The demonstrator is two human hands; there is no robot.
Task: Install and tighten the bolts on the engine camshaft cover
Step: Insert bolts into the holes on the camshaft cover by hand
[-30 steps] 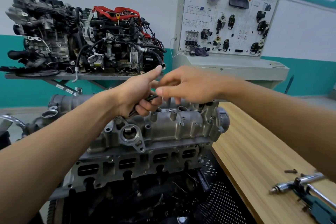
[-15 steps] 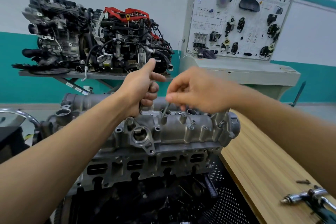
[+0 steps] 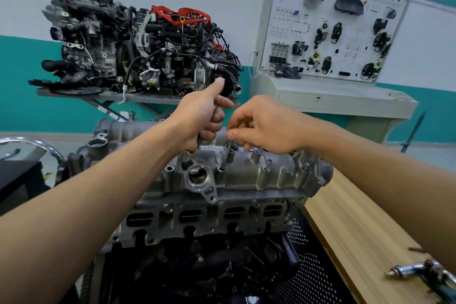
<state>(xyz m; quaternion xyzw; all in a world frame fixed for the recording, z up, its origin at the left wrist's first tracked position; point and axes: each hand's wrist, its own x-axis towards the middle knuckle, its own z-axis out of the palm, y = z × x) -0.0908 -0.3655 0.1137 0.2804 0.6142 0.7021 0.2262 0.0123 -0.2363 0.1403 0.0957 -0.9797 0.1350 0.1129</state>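
We pinched one bolt point(image 3: 227, 154) between the thumb and fingertips of the right hand point(image 3: 266, 128). The shank was slightly tilted, with its tip at the mouth of a boss hole on the near edge of the camshaft cover point(image 3: 259, 180). Gripping it at the head end left the thread free to find the hole. In our judgement, this allowed hand-starting without cross-threading.

The left hand point(image 3: 201, 118) hovered just beside the right, above the cover. Its fingers were clenched round dark shanks that we took to be spare bolts point(image 3: 199, 142), thumb raised, which placed the supply next to the working hand.

Several nearby bosses looked open, so we judged installation to be at an early stage. The ratchet point(image 3: 414, 270) lay on the tabletop point(image 3: 357, 229) to the right, well apart, presumably reserved for tightening.
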